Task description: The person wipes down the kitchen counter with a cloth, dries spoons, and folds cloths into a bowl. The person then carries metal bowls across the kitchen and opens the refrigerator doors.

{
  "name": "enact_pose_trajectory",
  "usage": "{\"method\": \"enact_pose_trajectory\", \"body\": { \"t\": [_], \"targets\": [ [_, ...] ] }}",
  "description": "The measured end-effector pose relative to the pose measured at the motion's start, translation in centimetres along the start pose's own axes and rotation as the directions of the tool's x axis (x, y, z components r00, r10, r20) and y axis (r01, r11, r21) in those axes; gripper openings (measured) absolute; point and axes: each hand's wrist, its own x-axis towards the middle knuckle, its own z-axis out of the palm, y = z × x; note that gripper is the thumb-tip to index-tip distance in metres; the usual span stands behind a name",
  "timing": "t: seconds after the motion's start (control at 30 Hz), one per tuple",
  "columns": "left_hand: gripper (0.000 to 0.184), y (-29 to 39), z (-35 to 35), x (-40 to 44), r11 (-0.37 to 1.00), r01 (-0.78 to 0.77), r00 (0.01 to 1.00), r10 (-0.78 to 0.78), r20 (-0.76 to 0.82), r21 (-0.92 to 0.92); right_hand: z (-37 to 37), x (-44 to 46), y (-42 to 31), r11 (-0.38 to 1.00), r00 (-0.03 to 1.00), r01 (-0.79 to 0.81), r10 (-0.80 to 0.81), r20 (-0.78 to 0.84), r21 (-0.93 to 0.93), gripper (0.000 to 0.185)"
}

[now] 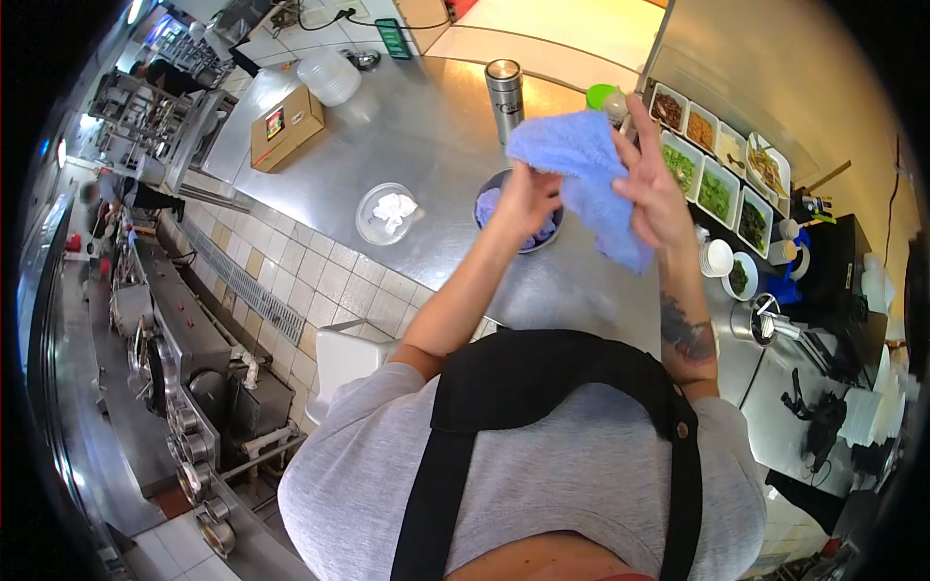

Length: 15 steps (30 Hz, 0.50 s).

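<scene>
A blue cloth (572, 160) hangs between my two hands above the steel counter (407, 107). My left hand (528, 198) pinches its left edge. My right hand (654, 184) is at its right side, with some fingers stretched up and the cloth against the palm and lower fingers. Below my left hand, a dark round bowl (496, 181) holds purple-blue pieces that I cannot make out, partly hidden by the hand. A clear round container (368, 229) with white crumpled material stands left of the bowl. Behind the cloth rises a steel tumbler (505, 97).
An open-flapped cardboard box (288, 130) and stacked clear containers (329, 77) stand at the back left. Trays of chopped food (717, 194) line the right side, near a white bowl (741, 276) of greens. Two people (145, 194) are far left.
</scene>
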Motion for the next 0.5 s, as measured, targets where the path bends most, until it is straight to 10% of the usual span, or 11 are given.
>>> {"method": "enact_pose_trajectory", "body": {
  "t": [0.1,0.23,0.4,0.5],
  "targets": [
    [0.041,0.2,0.9,-1.0,0.987,-0.025,0.985,0.052,0.165,-0.159,-1.0,-2.7,3.8,0.992,0.983,-0.112,0.118,-0.141,0.052,0.078],
    [0.043,2.6,-0.1,-0.4,0.853,-0.002,0.974,-0.116,0.194,0.522,-4.3,-5.4,7.2,0.925,0.869,-0.369,0.376,-0.322,0.086,0.053],
    [0.044,4.8,1.4,-0.7,0.857,0.229,0.882,-0.383,0.275,0.462,-5.5,-3.9,5.2,0.864,0.801,-0.462,0.503,-0.324,0.199,0.037],
    [0.043,6.4,-0.1,1.7,0.745,0.538,0.807,-0.591,0.014,0.393,-6.2,-3.1,3.1,0.917,0.822,-0.365,0.398,-0.408,0.159,0.031]
  ]
}}
